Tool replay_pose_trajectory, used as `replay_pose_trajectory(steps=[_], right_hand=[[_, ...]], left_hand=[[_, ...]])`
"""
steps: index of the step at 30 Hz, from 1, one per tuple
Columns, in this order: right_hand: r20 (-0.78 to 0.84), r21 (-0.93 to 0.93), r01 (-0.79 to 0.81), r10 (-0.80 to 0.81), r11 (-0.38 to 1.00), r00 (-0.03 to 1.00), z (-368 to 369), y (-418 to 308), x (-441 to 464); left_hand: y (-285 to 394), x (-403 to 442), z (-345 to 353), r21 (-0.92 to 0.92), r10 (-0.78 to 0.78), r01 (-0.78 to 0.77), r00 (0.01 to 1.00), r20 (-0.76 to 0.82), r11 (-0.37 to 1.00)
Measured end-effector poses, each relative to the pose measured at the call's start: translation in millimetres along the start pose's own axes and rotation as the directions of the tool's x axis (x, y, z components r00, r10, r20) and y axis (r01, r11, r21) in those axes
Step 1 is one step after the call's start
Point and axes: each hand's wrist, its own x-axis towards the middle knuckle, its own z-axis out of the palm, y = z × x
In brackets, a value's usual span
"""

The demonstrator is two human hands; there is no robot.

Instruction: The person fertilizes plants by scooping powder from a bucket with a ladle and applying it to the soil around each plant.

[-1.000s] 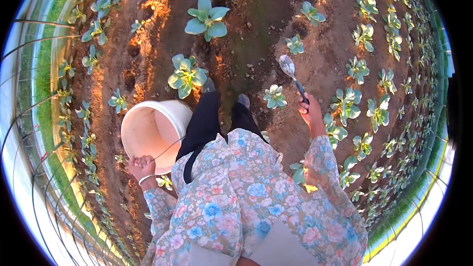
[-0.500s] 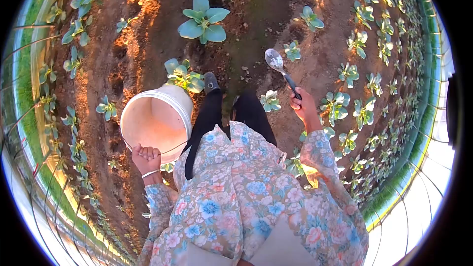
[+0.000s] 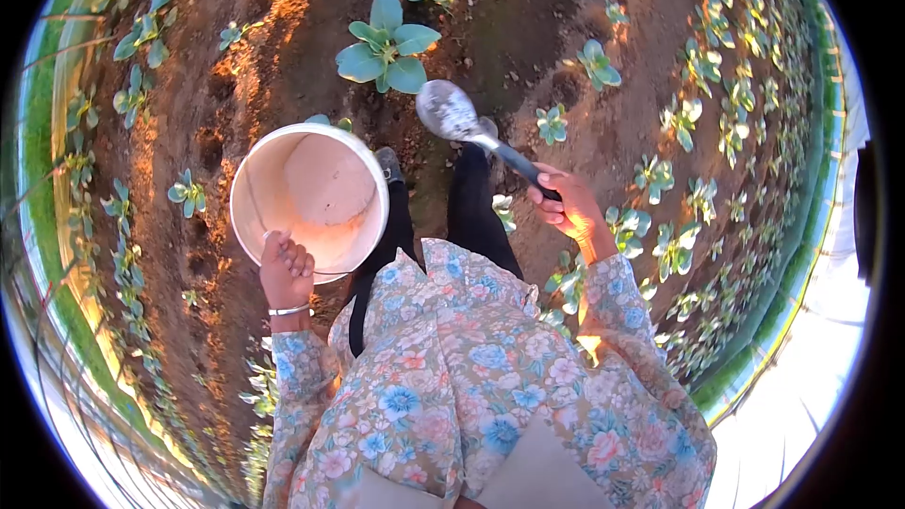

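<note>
dark-handled metal spoon (image 3: 484,140) has neared the round white bucket (image 3: 325,179) among leafy green plants (image 3: 412,39), right hand (image 3: 570,204) gripping spoon, left hand (image 3: 287,269) clasping thin handle (image 3: 335,272).

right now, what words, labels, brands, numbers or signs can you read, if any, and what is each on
No readable text anywhere in view.
Bucket: no lettering shows; its outside is mostly hidden.
Spoon: none made out; it is blurred.
Floral garment: flower print only, no words visible.
</note>
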Motion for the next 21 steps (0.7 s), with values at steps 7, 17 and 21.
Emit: replay_pose_trajectory(steps=[7,17,21], right_hand=[[0.153,-0.604,-0.108,0.248,0.79,0.957,78.9,32.3,87.3],[0.05,-0.999,0.04,-0.408,-0.034,0.912,47.9,122.7,251.9],[0.044,-0.999,0.048,-0.454,-0.003,0.89,26.4,135.0,267.3]], left_hand=[[-43.3,-24.5,59.7,0.092,0.025,-0.028,0.999,0.026,0.995],[-69.0,-60.9,121.6,0.283,-0.075,0.043,0.992,0.104,0.958],[-76.2,-66.1,131.7,0.405,-0.055,-0.022,0.983,0.177,0.914]])
